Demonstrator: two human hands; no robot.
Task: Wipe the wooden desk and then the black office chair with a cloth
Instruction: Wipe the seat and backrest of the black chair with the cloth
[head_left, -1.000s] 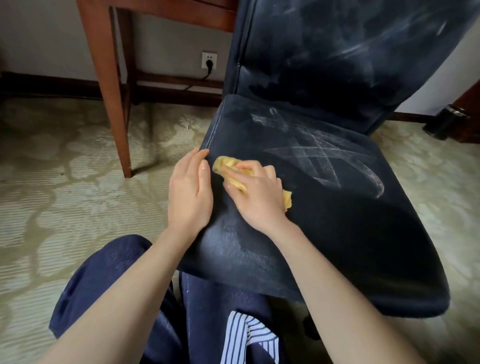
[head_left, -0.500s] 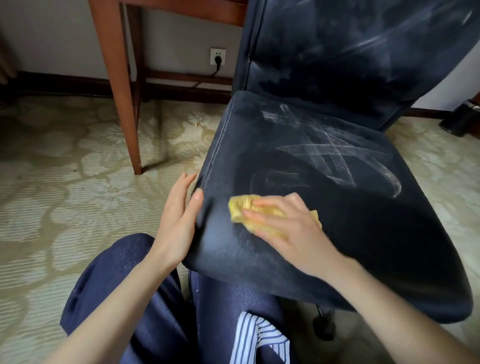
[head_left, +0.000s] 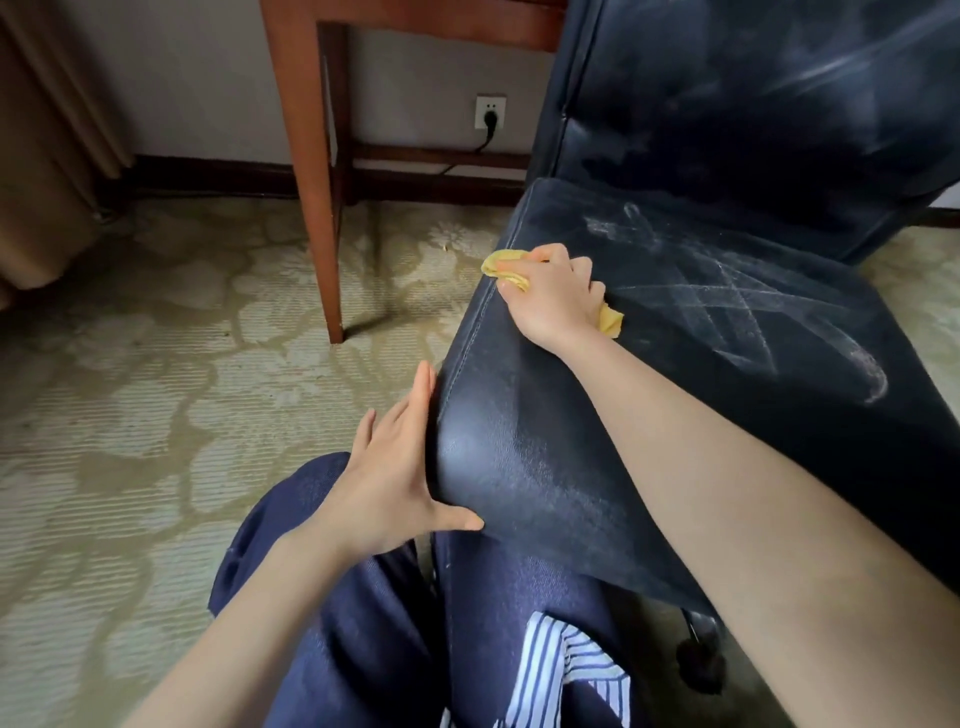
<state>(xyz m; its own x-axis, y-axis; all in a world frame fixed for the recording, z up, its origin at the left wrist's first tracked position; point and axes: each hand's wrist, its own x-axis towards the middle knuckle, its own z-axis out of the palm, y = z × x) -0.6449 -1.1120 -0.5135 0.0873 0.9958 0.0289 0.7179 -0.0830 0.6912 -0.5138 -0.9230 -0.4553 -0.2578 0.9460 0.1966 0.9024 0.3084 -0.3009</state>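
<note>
The black office chair (head_left: 675, 395) fills the right half of the view, its seat streaked with pale dust marks. My right hand (head_left: 553, 299) holds a crumpled yellow cloth (head_left: 506, 267) and presses it on the seat's left edge near the back. My left hand (head_left: 395, 467) lies with straight fingers against the seat's front left corner, thumb on the front edge. Only a leg and part of the rail of the wooden desk (head_left: 317, 171) show at the top.
Patterned beige carpet (head_left: 156, 389) covers the floor on the left. A wall socket (head_left: 491, 111) with a black plug sits behind the desk. A curtain (head_left: 47, 130) hangs at far left. My knees in dark blue trousers (head_left: 363, 623) are below the seat. A chair caster (head_left: 698, 665) shows underneath.
My right hand has slid the cloth from the seat's front middle to the left edge, farther back. My left hand has shifted down to the front left corner. The view has panned left.
</note>
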